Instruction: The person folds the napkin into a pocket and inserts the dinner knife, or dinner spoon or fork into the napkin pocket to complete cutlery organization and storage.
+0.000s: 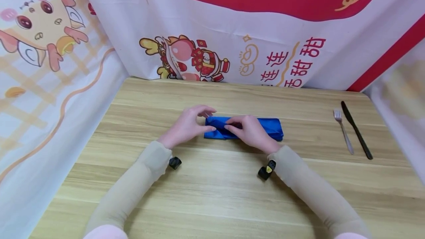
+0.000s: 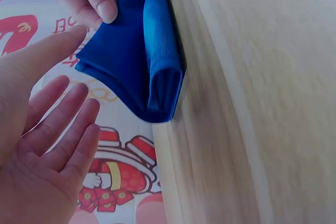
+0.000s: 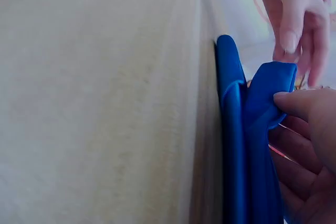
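Note:
A blue cloth napkin (image 1: 270,126), folded into a long flat strip, lies across the wooden table in front of me. Between thumb and fingers, my right hand (image 1: 250,132) pinches a raised upper layer of it; the right wrist view shows the thumb pressing on that lifted flap (image 3: 273,85). My left hand (image 1: 186,126) is at the strip's left end with thumb and fingers spread apart. In the left wrist view its fingers (image 2: 63,119) grip nothing, and the cloth's pointed corner (image 2: 92,59) stands close to the thumb. Rolled layers show at the napkin's end (image 2: 165,90).
A fork (image 1: 343,132) and a black knife (image 1: 356,130) lie side by side at the right of the table (image 1: 212,194). Printed cloth (image 1: 232,21) hangs behind the table's back edge, and more hangs along the left side.

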The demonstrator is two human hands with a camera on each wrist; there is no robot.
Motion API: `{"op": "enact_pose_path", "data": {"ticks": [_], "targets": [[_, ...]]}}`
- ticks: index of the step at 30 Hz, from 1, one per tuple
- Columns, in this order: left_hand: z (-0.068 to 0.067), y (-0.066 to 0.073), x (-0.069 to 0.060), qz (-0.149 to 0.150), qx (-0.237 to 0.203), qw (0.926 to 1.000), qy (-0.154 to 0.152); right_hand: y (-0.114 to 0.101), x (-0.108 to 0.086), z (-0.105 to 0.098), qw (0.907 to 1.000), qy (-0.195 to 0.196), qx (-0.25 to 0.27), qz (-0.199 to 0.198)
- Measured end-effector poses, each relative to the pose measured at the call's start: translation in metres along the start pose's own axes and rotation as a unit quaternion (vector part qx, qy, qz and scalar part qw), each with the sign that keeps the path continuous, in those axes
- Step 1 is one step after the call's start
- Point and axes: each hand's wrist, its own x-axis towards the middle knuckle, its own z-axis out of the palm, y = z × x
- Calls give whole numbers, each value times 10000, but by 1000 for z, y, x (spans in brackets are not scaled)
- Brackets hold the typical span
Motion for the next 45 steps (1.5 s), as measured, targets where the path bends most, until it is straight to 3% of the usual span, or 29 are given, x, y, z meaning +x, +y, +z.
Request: {"op": "enact_pose_path", "data": {"ticks": [4,10,21,26,33,40,45], "targets": [[-3,-3,-6,-26,53,10000,59,6,3,-4,9979,55,536,359],[0,-7,-10,-116,112,9992,-355,14,9,-7,9922,103,1021,711],[13,-9,1,-19,509,9945,-915,22,15,-6,9812,14,1412,1315],[14,-9,4,-19,721,9926,-976,24,15,-7,9798,9,1464,1364],[15,-10,8,199,911,9907,-989,26,16,-7,9802,54,1477,1319],[12,-11,7,321,707,9933,-861,24,14,-7,9771,10,1617,1383],[7,-9,4,183,456,9955,-809,22,12,-9,9788,-107,1606,1265]]}}
